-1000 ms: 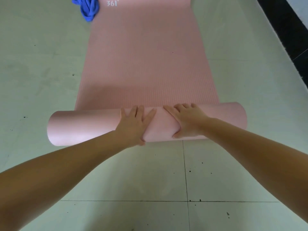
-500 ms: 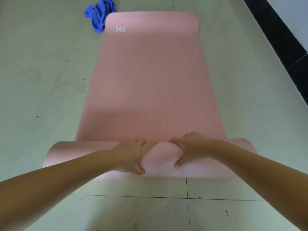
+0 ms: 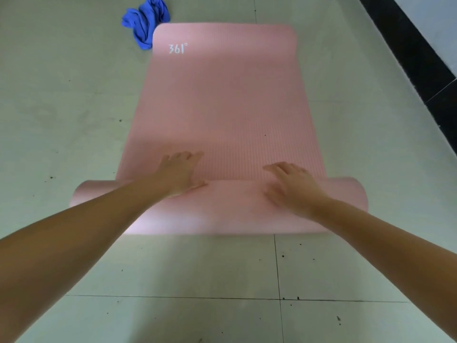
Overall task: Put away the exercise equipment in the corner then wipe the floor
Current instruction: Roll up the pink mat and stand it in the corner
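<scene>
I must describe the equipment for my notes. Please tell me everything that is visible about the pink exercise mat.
The pink mat looks like soft foam with fine ribbing on its top. It lies on the pale tiled floor, partly rolled: the near end forms a thick roll, the far part lies flat. White "361°" print marks its far left corner, beside a blue cloth. The left hand and right hand rest on the roll, fingers spread forward.

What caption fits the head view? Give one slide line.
Both hands, left and right, rolling a pink yoga mat; blue cloth beyond.
</scene>
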Motion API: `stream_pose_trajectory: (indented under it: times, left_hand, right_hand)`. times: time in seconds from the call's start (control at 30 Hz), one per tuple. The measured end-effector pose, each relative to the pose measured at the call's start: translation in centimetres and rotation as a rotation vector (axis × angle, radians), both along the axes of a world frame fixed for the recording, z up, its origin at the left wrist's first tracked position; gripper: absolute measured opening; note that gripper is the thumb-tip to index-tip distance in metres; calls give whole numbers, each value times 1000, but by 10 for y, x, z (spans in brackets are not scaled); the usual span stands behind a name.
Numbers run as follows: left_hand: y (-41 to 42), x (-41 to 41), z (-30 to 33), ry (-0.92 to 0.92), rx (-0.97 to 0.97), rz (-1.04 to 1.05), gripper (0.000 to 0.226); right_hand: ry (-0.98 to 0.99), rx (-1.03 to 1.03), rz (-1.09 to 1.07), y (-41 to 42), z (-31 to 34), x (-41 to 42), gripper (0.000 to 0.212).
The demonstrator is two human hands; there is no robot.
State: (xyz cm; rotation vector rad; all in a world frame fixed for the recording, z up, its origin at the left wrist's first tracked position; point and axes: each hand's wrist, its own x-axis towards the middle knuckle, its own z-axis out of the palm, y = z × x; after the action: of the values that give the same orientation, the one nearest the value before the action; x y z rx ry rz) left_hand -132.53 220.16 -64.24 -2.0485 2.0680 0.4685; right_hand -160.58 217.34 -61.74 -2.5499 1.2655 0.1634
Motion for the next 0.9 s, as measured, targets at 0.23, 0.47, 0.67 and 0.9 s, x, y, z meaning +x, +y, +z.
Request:
stream_pose_trajectory:
  times: [0.23, 0.47, 0.67, 0.9]
  left_hand:
    - [1, -37, 5, -8, -326, -126, 48]
    - [50, -28, -18, -279, -311, -268, 111]
    - [56, -10, -24, -268, -308, -292, 119]
    - [80, -26, -8, -145, -359, -403, 101]
  right_hand:
    - [361, -13, 208, 12, -23, 17, 116]
    - [251, 0, 202, -26, -20, 27, 109]
    - [208, -126, 183, -1, -30, 16, 101]
    - [113, -85, 208, 18, -28, -13, 94]
